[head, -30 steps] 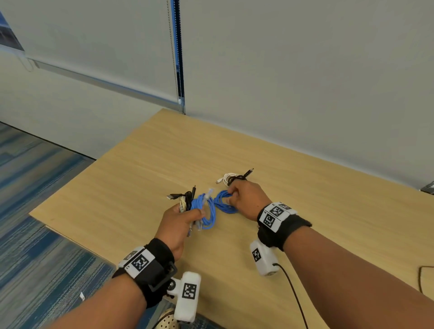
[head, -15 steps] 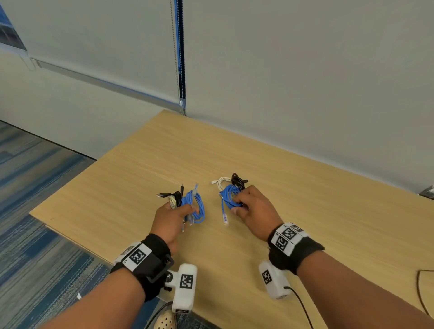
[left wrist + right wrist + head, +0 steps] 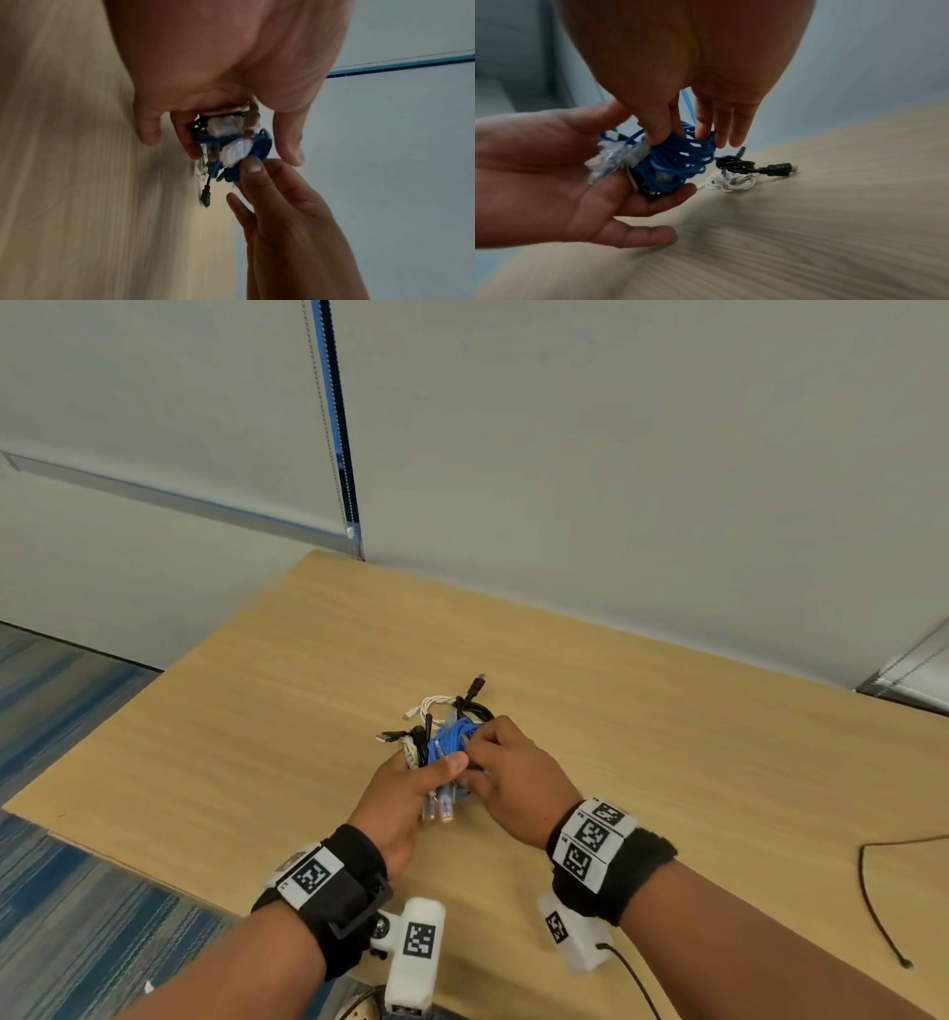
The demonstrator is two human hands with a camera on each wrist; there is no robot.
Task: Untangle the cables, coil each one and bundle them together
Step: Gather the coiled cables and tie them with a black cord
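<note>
My left hand [image 3: 431, 775] grips a bundle of coils [image 3: 231, 146]: a blue cable, a black one and a beige one, with clear plugs [image 3: 616, 158] sticking out toward me. My right hand [image 3: 475, 762] pinches a second blue coil [image 3: 680, 158] and holds it against that bundle, just above the wooden table [image 3: 667, 762]. Both hands meet at the table's middle. Behind them a small white coil [image 3: 731, 180] and a black coil [image 3: 744, 164] with a plug lie on the wood. A black plug [image 3: 207, 196] dangles from the bundle.
A loose thin black cable [image 3: 873, 896] lies near the table's right edge. The table's left edge [image 3: 128, 855] drops to blue striped carpet. A grey wall and a blind cord [image 3: 339, 454] stand behind the table.
Half a second ago the hands were apart, each holding its own blue coil. They have come together, so the right hand's coil now lies against the left hand's bundle.
</note>
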